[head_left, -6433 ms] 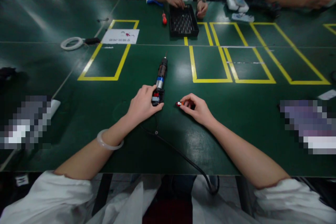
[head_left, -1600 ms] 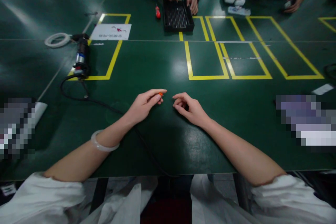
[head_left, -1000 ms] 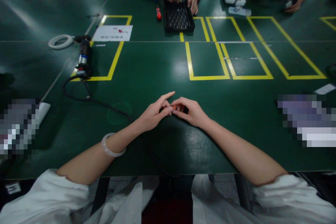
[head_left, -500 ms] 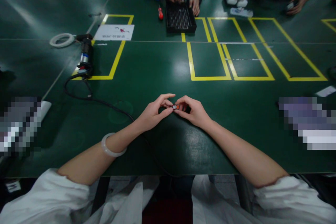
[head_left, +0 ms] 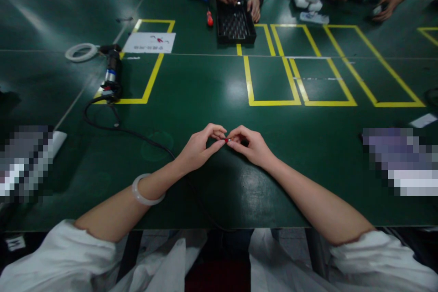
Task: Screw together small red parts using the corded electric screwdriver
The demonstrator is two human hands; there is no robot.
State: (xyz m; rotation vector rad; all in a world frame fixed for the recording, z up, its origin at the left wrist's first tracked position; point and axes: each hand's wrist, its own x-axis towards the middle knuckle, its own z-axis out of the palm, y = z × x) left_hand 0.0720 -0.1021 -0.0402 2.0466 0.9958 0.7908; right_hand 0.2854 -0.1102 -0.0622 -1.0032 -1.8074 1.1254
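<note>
Between my fingertips, over the middle of the green table (head_left: 205, 82), is a small red and silver part (head_left: 227, 140); its exact kind is too small to make out. My left hand (head_left: 201, 146) pinches it from the left with thumb and fingers. From the right, my right hand (head_left: 251, 143) pinches the same part, so the two hands almost meet. Most of the part is covered by the fingers. A pale bangle (head_left: 138, 191) circles my left wrist.
To the left lies a black power tool (head_left: 112, 70) with its cable trailing towards me. A printed sheet (head_left: 150, 42) is behind it. Opposite, a person's hands work at a black tray (head_left: 236, 36) beside a red-handled screwdriver (head_left: 210, 19). Yellow tape (head_left: 273, 102) marks rectangles.
The small part has turned between my fingers: orange and silver faces showed before, red and silver now. My left index finger has curled down towards it.
</note>
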